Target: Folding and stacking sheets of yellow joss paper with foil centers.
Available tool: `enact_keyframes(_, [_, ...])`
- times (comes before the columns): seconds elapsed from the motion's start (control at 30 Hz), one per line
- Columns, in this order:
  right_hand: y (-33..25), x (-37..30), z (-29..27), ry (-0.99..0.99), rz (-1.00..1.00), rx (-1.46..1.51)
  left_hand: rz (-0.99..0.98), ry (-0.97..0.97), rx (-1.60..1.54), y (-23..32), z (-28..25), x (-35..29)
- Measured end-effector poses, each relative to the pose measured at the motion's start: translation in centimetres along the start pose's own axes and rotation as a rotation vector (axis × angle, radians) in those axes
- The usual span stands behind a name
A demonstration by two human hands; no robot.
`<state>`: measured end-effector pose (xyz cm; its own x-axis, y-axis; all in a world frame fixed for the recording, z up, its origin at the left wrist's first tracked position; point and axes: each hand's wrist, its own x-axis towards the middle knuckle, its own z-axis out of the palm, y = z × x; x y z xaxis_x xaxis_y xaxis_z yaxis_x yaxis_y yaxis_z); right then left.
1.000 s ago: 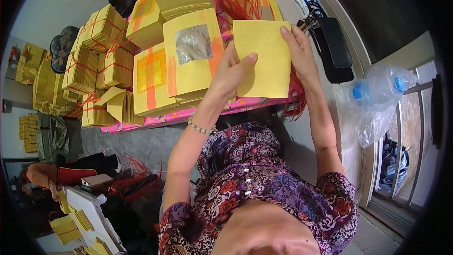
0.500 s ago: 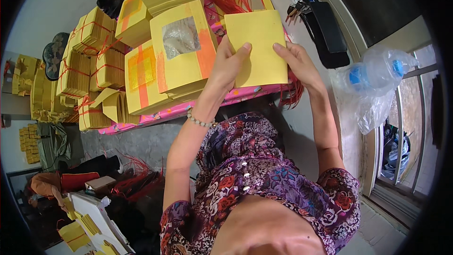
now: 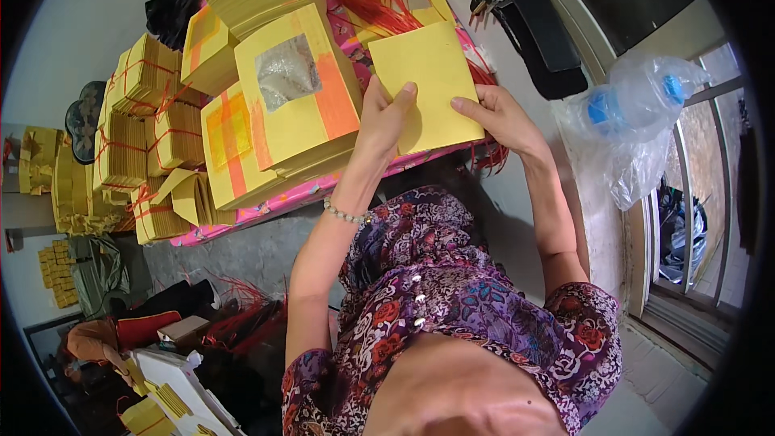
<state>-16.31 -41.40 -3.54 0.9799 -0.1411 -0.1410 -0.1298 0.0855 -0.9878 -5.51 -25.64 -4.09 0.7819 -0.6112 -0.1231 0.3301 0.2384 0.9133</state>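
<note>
A plain yellow paper bundle (image 3: 428, 73), perhaps a folded sheet or thin stack, is held upright over the table's near edge. My left hand (image 3: 383, 121) grips its left side, thumb on the front face and fingers behind. Along the right side my right hand (image 3: 502, 117) pinches it the same way. How many sheets it has cannot be made out. Just left of my left hand is a tall stack of yellow paper (image 3: 323, 73) with a silver square and orange bands on its top sheet. Red strings (image 3: 367, 0) lie loose behind the held paper.
The table has a pink patterned cover (image 3: 278, 208). String-tied yellow bundles (image 3: 121, 149) are piled at its left. A black phone (image 3: 545, 28) and keys (image 3: 488, 4) lie at the right, near a plastic bottle (image 3: 638, 101). Another person (image 3: 97, 339) sits at the lower left by a white box (image 3: 190, 383).
The view has shifted slightly. The yellow paper now leans a little to the left, and both hands still hold its sides. My right hand sits a bit lower on it.
</note>
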Motion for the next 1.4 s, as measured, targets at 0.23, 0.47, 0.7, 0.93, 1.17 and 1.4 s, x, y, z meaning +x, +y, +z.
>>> enact_keyframes(0.23, [2.3,-0.8,-1.3,0.022,0.062,-0.08,0.08,0.046,0.013,-3.0,-0.7,0.2])
enact_keyframes(0.47, [3.7,-1.1,-1.6,0.046,0.119,-0.183,0.229,0.185,0.126,-4.4,-0.7,-0.2])
enact_keyframes(0.7, [3.9,0.3,-0.2,0.171,-0.059,-0.237,0.212,0.204,0.171,-5.0,-0.7,-1.2])
enact_keyframes(0.93, [4.7,1.9,-0.4,0.194,-0.087,-0.241,0.139,0.188,0.15,-5.4,-0.3,-2.3])
enact_keyframes(1.17, [5.7,2.3,-0.9,0.225,-0.102,-0.103,0.117,0.123,0.177,-6.0,-0.1,-3.8])
enact_keyframes(1.4, [7.6,1.4,-1.8,0.211,-0.061,0.012,0.04,0.128,0.238,-7.6,-0.5,-5.6])
